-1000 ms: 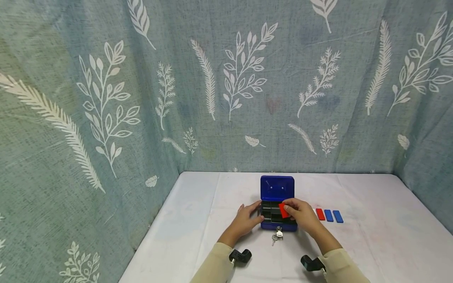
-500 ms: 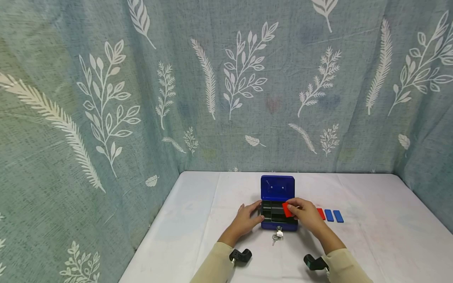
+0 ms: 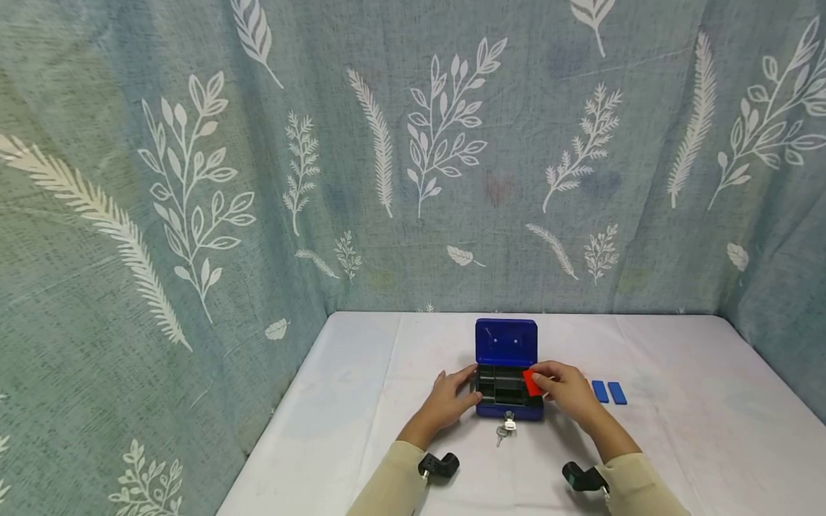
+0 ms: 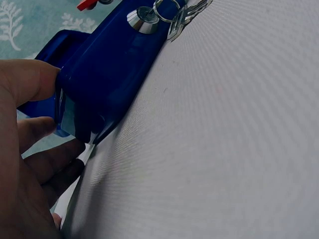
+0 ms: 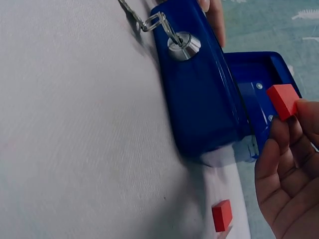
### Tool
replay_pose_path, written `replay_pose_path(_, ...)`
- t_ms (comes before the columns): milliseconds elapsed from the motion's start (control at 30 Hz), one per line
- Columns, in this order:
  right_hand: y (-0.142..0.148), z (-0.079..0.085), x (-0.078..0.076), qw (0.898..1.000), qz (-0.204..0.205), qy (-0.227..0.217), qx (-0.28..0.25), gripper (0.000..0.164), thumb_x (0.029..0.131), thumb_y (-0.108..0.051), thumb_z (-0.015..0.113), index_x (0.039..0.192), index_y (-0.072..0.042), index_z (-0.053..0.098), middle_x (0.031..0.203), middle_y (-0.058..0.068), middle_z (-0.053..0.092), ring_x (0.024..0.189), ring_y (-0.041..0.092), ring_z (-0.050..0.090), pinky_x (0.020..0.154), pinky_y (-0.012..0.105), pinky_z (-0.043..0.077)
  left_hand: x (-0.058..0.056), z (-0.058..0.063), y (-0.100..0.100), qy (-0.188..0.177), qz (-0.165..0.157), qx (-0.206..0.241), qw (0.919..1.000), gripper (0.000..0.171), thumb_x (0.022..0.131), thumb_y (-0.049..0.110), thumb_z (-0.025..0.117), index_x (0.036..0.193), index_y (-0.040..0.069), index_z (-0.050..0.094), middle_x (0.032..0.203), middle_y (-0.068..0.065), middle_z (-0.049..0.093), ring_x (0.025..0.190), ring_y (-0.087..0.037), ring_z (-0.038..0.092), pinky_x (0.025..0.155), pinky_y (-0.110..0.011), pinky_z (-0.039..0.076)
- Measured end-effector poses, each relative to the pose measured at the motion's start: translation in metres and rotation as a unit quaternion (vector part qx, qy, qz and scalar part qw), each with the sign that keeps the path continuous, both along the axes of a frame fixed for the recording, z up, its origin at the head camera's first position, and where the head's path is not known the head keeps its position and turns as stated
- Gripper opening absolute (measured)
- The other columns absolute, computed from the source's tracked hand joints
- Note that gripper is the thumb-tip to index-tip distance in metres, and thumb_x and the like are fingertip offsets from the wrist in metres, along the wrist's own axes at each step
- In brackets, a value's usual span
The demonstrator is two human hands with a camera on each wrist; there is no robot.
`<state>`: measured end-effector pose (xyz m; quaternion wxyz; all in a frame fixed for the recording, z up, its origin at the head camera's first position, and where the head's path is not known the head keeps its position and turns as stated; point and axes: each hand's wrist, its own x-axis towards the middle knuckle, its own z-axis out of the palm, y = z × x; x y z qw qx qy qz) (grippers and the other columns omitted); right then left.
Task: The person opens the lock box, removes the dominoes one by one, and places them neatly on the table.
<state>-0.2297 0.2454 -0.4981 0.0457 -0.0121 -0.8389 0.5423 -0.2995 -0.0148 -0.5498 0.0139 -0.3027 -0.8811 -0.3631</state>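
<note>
A blue cash box (image 3: 493,412) stands on the table with its lid (image 3: 506,344) raised and a black compartment tray (image 3: 506,382) inside. Against its left side, my left hand (image 3: 447,403) rests with fingers spread; in the left wrist view the thumb (image 4: 35,79) touches the top edge and the other fingers lie along the side. My right hand (image 3: 568,393) pinches a red block (image 3: 532,383) between thumb and fingers, above the tray's right end. In the right wrist view, that same red block (image 5: 284,101) appears in front of the lid. A keyring (image 5: 155,21) hangs from the key in the front lock (image 5: 184,47).
Two blue blocks (image 3: 600,391) lie side by side to the right of the box. Another red block (image 5: 222,215) lies on the white-covered table (image 3: 697,401), hidden behind my right hand in the head view. A patterned curtain (image 3: 503,179) surrounds the table.
My right hand has moved a little to the right with the red block, from over the tray's middle to its right end. It now covers the red block on the table. The left hand stays put.
</note>
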Motion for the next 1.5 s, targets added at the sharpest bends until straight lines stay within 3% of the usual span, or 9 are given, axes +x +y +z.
replay_pose_path(433,0.013,-0.003,0.001,1.0,0.002,-0.002,-0.005,0.026,0.095,-0.01,0.061,0.117,0.004,0.065,0.092,0.01,0.066,0.075,0.022,0.06,0.064,0.032,0.054,0.0,0.0,0.0,-0.003,0.002,0.003,1.0,0.061,0.09,0.035,0.062,0.145,0.015,0.047,0.136,-0.002,0.057,0.131,-0.02,0.046,0.116,-0.053,0.012)
replay_pose_path(633,0.018,-0.003,0.004,1.0,0.002,-0.006,-0.011,0.027,0.095,-0.011,0.062,0.116,0.005,0.065,0.097,0.012,0.066,0.08,0.021,0.061,0.069,0.033,0.057,0.0,0.002,0.001,-0.008,0.003,0.006,0.9999,0.061,0.09,0.035,0.062,0.146,0.014,0.047,0.137,-0.002,0.057,0.131,-0.021,0.046,0.116,-0.052,0.011)
replay_pose_path(1500,0.062,-0.004,0.024,0.996,-0.022,-0.044,0.081,0.031,0.097,-0.016,0.059,0.121,0.004,0.062,0.101,0.011,0.064,0.082,0.021,0.059,0.069,0.032,0.053,0.001,0.003,0.001,0.003,-0.006,0.012,0.9999,0.061,0.09,0.038,0.06,0.145,0.014,0.048,0.136,-0.002,0.058,0.13,-0.02,0.048,0.115,-0.055,0.012)
